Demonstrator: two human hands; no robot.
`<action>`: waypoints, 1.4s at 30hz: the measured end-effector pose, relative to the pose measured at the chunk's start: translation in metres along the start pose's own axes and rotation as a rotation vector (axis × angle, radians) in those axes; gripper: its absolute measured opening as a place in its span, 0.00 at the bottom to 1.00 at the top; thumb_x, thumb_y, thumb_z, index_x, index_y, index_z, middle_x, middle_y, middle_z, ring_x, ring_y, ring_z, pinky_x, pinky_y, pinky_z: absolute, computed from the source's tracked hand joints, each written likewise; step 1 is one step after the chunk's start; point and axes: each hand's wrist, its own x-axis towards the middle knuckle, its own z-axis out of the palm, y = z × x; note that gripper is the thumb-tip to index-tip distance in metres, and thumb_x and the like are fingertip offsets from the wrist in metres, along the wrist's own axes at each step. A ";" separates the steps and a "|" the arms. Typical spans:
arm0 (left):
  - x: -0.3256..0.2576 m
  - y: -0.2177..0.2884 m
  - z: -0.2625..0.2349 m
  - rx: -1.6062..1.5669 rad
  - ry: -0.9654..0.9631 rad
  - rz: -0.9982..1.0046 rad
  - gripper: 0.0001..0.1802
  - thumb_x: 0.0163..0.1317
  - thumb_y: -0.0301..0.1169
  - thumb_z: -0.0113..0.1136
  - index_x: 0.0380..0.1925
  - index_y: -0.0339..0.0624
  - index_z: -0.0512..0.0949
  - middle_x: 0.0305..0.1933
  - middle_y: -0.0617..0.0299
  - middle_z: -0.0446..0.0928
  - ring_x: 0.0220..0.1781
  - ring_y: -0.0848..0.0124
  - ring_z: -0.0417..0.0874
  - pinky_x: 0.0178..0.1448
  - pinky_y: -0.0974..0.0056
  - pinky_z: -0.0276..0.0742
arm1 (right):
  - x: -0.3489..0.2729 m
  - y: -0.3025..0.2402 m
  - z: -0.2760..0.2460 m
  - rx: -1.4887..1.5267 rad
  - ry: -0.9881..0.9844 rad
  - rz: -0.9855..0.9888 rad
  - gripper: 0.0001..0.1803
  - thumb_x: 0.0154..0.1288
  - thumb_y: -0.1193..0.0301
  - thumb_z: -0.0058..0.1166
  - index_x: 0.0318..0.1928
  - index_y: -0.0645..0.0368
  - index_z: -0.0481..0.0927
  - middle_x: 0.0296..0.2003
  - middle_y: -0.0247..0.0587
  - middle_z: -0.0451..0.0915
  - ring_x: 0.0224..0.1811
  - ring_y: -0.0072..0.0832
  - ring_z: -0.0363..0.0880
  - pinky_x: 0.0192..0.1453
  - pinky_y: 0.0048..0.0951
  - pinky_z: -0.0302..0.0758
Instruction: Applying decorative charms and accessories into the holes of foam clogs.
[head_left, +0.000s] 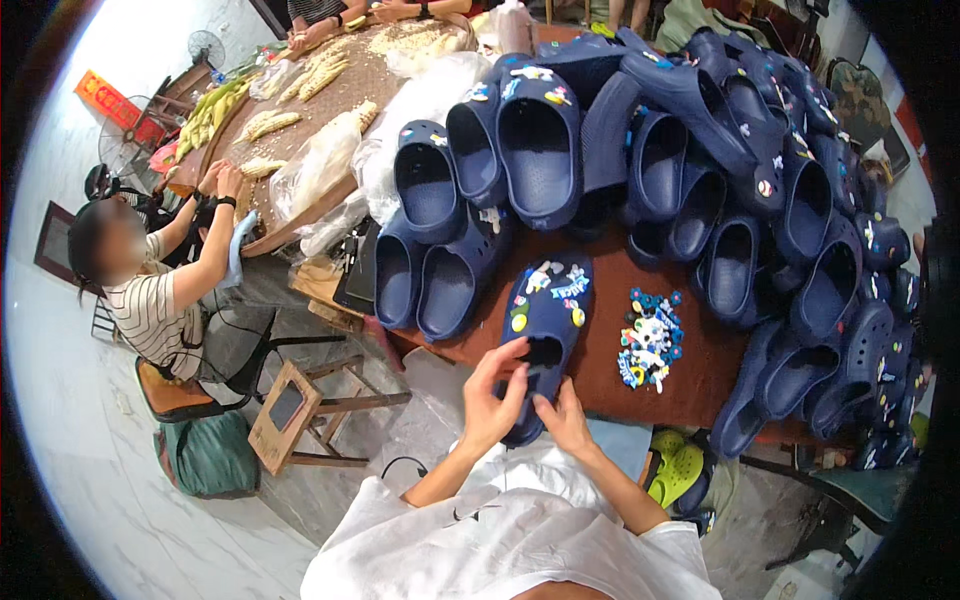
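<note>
A navy blue clog (541,314) lies in front of me at the near edge of the brown-covered table, its toe pointing away. Several colourful charms sit on its toe. My right hand (566,422) grips the heel end from the right, thumb on the rim and the other fingers partly hidden. Curved over the left side of the clog's opening is my left hand (495,396), its thumb and fingers apart; I see nothing held in it. To the right of the clog lies a small heap of blue, white and green charms (652,340).
Navy clogs (538,150) are piled across the table's back and right. Lime green clogs (677,472) rest below its near edge. At left, a seated person (160,290) works by a round table with corn cobs (212,115); a wooden stool (290,415) stands nearer.
</note>
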 end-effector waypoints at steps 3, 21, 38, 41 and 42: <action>-0.002 -0.006 -0.021 0.232 0.123 0.105 0.23 0.57 0.20 0.61 0.55 0.38 0.78 0.48 0.54 0.80 0.45 0.67 0.81 0.49 0.66 0.76 | -0.013 -0.014 0.003 -0.100 0.083 -0.034 0.30 0.65 0.67 0.56 0.61 0.69 0.61 0.50 0.59 0.77 0.51 0.44 0.78 0.57 0.41 0.73; -0.001 -0.001 0.000 -0.161 -0.536 -0.142 0.51 0.58 0.32 0.70 0.75 0.41 0.48 0.71 0.45 0.62 0.69 0.59 0.71 0.67 0.58 0.71 | 0.002 -0.093 -0.044 0.055 0.165 -0.146 0.40 0.62 0.60 0.54 0.68 0.68 0.56 0.59 0.50 0.68 0.59 0.35 0.69 0.67 0.37 0.65; -0.005 -0.007 -0.018 -0.254 0.046 -0.017 0.36 0.60 0.25 0.50 0.70 0.27 0.56 0.71 0.47 0.60 0.74 0.60 0.59 0.77 0.59 0.49 | 0.016 -0.127 -0.027 -0.170 -0.144 -0.296 0.38 0.66 0.59 0.58 0.69 0.66 0.59 0.47 0.50 0.79 0.44 0.33 0.81 0.50 0.33 0.78; 0.010 -0.015 -0.030 -0.150 0.115 0.051 0.35 0.60 0.26 0.51 0.69 0.28 0.58 0.68 0.49 0.64 0.71 0.61 0.63 0.75 0.61 0.52 | 0.010 -0.122 -0.028 -0.171 -0.145 -0.291 0.26 0.70 0.66 0.54 0.64 0.64 0.68 0.46 0.47 0.79 0.42 0.30 0.81 0.49 0.31 0.78; 0.018 -0.001 -0.032 -0.207 0.075 0.068 0.34 0.60 0.26 0.50 0.68 0.29 0.59 0.65 0.50 0.67 0.68 0.62 0.66 0.73 0.61 0.55 | 0.007 -0.121 -0.029 -0.173 -0.133 -0.291 0.26 0.70 0.66 0.54 0.64 0.64 0.68 0.46 0.47 0.79 0.42 0.30 0.81 0.49 0.31 0.78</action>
